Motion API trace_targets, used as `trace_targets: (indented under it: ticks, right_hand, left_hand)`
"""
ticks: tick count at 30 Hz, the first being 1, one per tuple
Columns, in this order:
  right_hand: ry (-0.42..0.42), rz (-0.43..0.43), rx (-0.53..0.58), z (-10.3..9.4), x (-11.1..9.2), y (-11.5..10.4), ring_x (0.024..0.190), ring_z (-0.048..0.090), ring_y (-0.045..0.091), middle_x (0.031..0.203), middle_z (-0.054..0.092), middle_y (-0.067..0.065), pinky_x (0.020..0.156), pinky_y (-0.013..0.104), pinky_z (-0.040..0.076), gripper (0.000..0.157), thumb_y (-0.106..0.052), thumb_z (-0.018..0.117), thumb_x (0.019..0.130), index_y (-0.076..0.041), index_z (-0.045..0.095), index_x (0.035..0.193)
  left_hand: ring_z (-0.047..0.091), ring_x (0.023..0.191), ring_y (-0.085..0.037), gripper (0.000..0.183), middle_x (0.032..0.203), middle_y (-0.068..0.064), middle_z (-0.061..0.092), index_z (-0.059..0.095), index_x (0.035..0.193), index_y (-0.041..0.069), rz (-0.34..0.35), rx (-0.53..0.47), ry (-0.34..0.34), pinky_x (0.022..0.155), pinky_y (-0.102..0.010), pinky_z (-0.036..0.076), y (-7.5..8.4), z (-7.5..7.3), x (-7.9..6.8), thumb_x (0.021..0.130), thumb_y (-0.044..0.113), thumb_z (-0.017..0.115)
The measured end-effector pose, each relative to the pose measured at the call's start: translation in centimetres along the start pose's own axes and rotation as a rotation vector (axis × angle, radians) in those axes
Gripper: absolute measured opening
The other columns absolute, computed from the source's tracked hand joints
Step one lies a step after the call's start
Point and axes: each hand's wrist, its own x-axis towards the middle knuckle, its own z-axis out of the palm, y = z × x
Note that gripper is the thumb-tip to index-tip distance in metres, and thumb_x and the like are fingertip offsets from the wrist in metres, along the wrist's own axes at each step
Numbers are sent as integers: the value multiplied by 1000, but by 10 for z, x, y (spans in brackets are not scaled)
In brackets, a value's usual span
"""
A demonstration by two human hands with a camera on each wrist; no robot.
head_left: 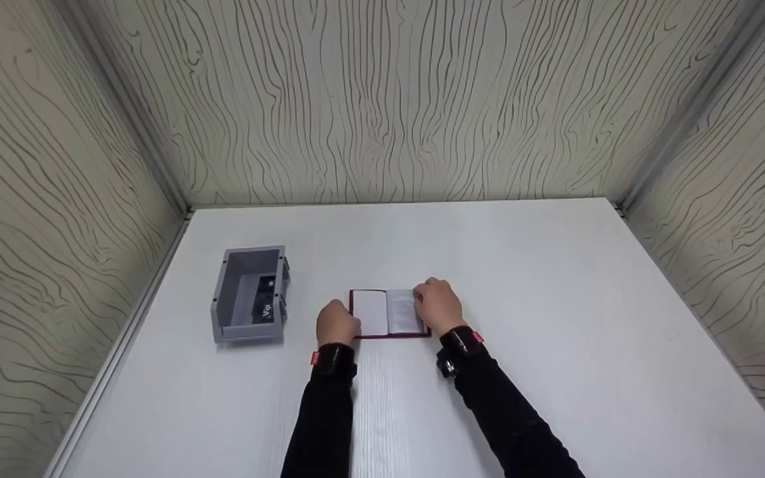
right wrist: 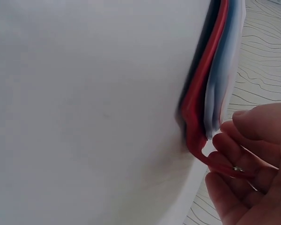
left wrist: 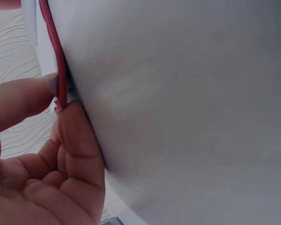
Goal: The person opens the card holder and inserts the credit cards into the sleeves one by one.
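Observation:
A dark red card holder [head_left: 370, 313] lies spread wide on the white table, with a white page at its left and clear plastic sleeves at its right. At its left edge is my left hand [head_left: 338, 324]; in the left wrist view, thumb and forefinger pinch the red cover's edge [left wrist: 60, 61]. My right hand [head_left: 438, 305] is at the right edge. In the right wrist view, its curled fingers hold a red strap [right wrist: 225, 169] with a small metal snap, beside the layered sleeves [right wrist: 215, 93].
A grey plastic bin [head_left: 250, 333] stands on the table [head_left: 555, 318] to the left of the card holder. Inside it lie black cards [head_left: 264, 299], one marked "Vip". Wood-patterned panels [head_left: 382, 99] enclose the table at the back and on both sides.

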Motion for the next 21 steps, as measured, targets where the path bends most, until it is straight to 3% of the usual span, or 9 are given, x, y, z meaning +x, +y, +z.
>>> trace_targets:
  ticks: [21]
  right_hand:
    - [-18,-25,-42,0,-5,-2,94,58,30,98,62,12,77,44,52,16,-10,69,89,-5,76,102]
  left_hand:
    - [61,73,-38,5,71,-16,61,58,73,-3,9,-6,-8,72,-49,50,-3,2,2,71,-6,62]
